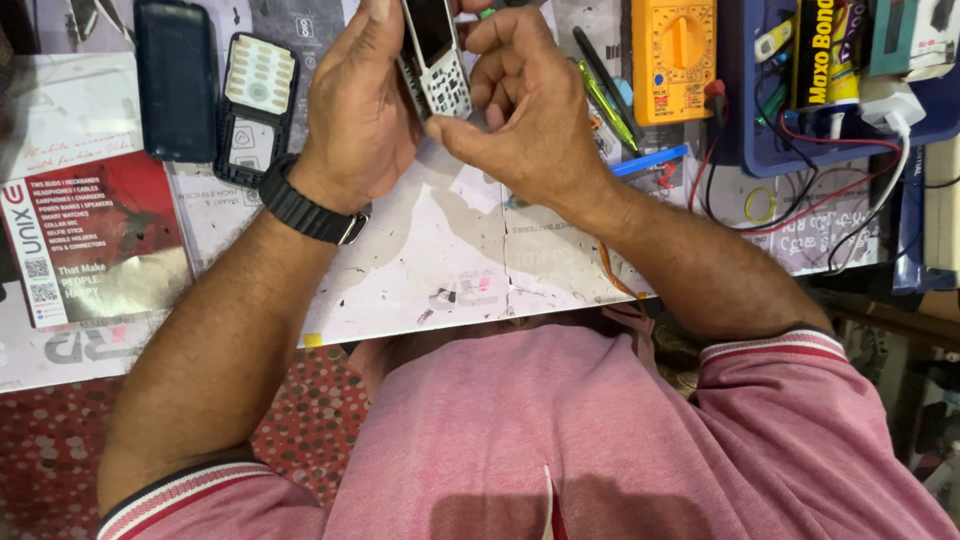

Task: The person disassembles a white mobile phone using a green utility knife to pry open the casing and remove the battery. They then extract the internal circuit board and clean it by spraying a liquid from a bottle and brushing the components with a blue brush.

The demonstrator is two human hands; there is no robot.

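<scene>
My left hand (360, 110) grips a small keypad phone (438, 60) with a dark screen and a white key grid, held upright at the top middle of the view. My right hand (525, 105) closes on the phone's lower right edge, thumb pressed against its bottom corner. A black watch (305, 210) sits on my left wrist. What my right fingertips pinch is hidden behind the fingers.
A black phone back cover (176, 80) and a phone front housing with a pale keypad (257, 105) lie at the upper left. A yellow multimeter (672, 60) with red and black leads, a blue tray (760, 150) of tools, and a green-handled tool (606, 100) sit to the right on the paper-covered bench (440, 260).
</scene>
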